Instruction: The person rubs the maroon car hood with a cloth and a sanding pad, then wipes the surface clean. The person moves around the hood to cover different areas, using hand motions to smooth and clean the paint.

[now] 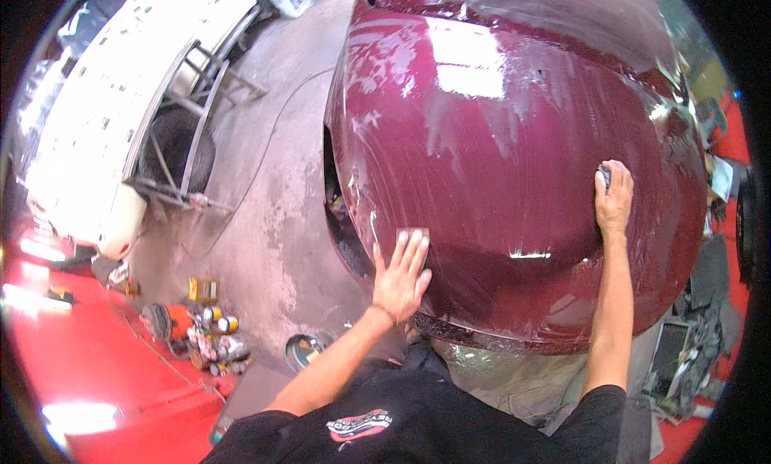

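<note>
A wet, glossy maroon car hood [498, 167] spreads out in front of me, streaked with pale water marks. My left hand [399, 281] lies flat near its left front edge, fingers stretched out and thumb apart. Under those fingertips shows a thin brownish-grey sheet [414, 233], mostly covered. Toward the right side of the hood, my right hand [614, 197] curls its fingers over a small dark pad [605, 173] against the paint. Much of that pad is hidden by the hand, so its exact kind cannot be made out.
Left of the car, a white body panel [104, 118] rests on a metal stand [197, 110] beside a tire [181, 151]. A cable [277, 126] crosses the floor. Cans and bottles [217, 335] and a round basin [303, 350] stand lower left. Dark parts [683, 343] lie piled at right.
</note>
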### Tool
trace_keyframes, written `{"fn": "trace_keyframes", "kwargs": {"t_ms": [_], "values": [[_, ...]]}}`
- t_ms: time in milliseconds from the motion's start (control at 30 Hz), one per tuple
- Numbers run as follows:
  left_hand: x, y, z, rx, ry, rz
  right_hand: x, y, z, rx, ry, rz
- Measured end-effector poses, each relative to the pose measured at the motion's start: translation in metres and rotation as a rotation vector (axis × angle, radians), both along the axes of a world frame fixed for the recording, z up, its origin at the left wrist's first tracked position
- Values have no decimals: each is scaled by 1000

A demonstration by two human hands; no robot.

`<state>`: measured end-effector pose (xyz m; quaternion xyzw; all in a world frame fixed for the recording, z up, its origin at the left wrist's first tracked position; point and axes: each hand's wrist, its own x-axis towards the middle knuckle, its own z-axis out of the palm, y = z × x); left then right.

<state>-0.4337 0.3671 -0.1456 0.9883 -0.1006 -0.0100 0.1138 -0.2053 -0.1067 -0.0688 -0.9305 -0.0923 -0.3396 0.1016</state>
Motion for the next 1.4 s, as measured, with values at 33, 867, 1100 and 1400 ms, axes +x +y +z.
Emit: {"fn": "trace_keyframes", "kwargs": {"t_ms": [33, 867, 1100, 1400], "values": [[3, 7, -2, 15, -7, -18, -6, 11, -7, 64, -11, -56], [-113, 18, -66, -1594, 705, -87, -405, 378, -37, 1470, 330, -294], [-90, 98, -14, -2216, 1456, -113, -384, 436, 9, 966, 492, -103], [-86, 146, 28, -1775, 1698, -379, -373, 409, 31, 1710, 1236, 303]]}}
